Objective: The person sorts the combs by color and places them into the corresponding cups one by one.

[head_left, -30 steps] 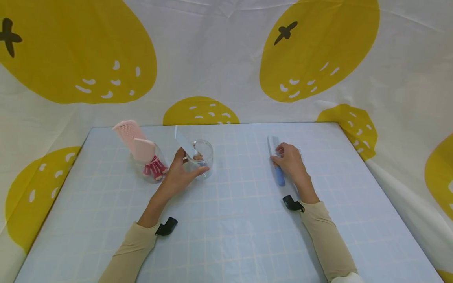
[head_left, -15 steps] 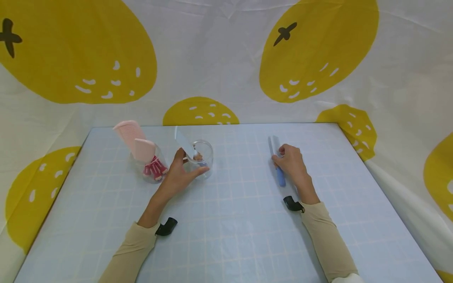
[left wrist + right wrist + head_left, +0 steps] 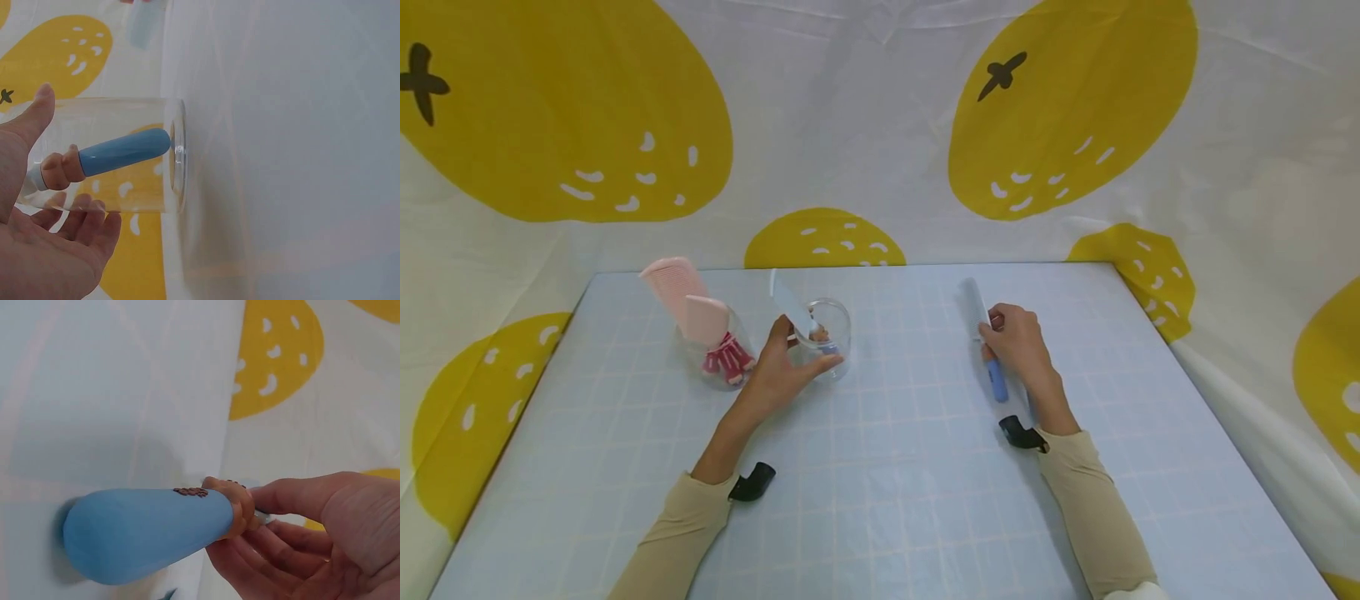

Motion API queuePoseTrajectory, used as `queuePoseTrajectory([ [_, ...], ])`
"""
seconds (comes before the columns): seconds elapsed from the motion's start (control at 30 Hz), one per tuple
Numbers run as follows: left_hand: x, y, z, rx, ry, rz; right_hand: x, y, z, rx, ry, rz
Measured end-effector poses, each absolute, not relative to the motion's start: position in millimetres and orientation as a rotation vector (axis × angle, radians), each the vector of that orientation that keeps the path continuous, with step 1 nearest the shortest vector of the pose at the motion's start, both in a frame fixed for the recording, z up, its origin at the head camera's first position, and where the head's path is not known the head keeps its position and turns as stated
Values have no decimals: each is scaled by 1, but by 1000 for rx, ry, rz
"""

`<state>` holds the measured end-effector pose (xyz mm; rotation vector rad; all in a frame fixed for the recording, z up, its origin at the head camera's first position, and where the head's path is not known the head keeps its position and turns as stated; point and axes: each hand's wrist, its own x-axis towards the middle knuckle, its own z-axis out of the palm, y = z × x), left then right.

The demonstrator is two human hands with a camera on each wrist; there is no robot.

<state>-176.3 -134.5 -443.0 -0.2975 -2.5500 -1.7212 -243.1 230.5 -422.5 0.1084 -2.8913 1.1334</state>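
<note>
My left hand [image 3: 771,379] holds a clear glass [image 3: 843,333] at its side, thumb and fingers on opposite sides of the wall. Inside the glass leans a light-blue comb-like piece [image 3: 788,298] whose rounded blue handle [image 3: 125,152] points down toward the base. Over on the right, my right hand [image 3: 1018,340] pinches a pale-blue comb [image 3: 976,298] at its brown figure-shaped neck [image 3: 240,506]. Its thick blue handle [image 3: 144,534] points back toward me, close over the table. In the head view the comb's blade shows nearly edge-on.
Left of my left hand stands another clear container with a pink comb [image 3: 668,283] and a second pink piece [image 3: 706,322] with a red-and-white skirted figure [image 3: 728,358]. The pale-blue checked table [image 3: 880,500] ends at a patterned curtain [image 3: 850,125].
My right hand has turned the comb: its toothed face showed a second ago, and now the blade is narrow and the handle sits slightly nearer me. The left hand and glass stay put.
</note>
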Motion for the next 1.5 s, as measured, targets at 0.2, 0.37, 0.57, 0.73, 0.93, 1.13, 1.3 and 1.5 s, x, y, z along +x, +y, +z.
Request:
queuePoseTrajectory([
  [0.2,-176,-135,-443,-281,-2559,-1718,-240,221,-411,154,-2860,1039],
  [0.37,-176,-136,-444,-286,-2563,-1707,-238,214,-402,180,-2841,1106],
  [0.57,-176,-136,-444,-297,-2555,-1714,-237,206,-394,242,-2790,1108],
  [0.73,-176,-136,-445,-301,-2556,-1719,-235,198,-387,260,-2777,1136],
  [0.93,-176,-136,-444,-305,-2553,-1729,-233,189,-377,270,-2749,1173],
  [1.13,-176,-135,-443,-303,-2554,-1731,-229,179,-368,330,-2672,1263],
  [1.3,-175,-135,-442,-290,-2564,-1731,-226,171,-362,350,-2626,1338],
  [1.5,-175,-135,-441,-269,-2578,-1723,-224,164,-355,371,-2573,1417],
])
